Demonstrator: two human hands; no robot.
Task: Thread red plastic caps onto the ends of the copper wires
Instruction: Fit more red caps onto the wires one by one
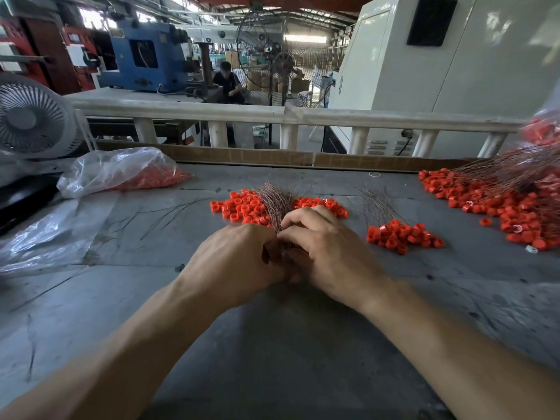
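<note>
With both hands' fingers (298, 221) curled round the bundle of thin copper wires (274, 201), tease one end free toward the loose red plastic caps (242, 207).

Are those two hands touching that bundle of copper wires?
Touching: the head view shows the left hand and right hand closed around the base of the copper wire bundle.

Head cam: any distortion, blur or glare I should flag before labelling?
Head view: wide-angle bend, the white rail bows. The bag of caps at the right edge is blurred. Daylight at the hall's far end is blown out, and the clear bag shows sheen. Both hands are sharp, but they hide where the fingers meet the copper wire bundle.
</note>
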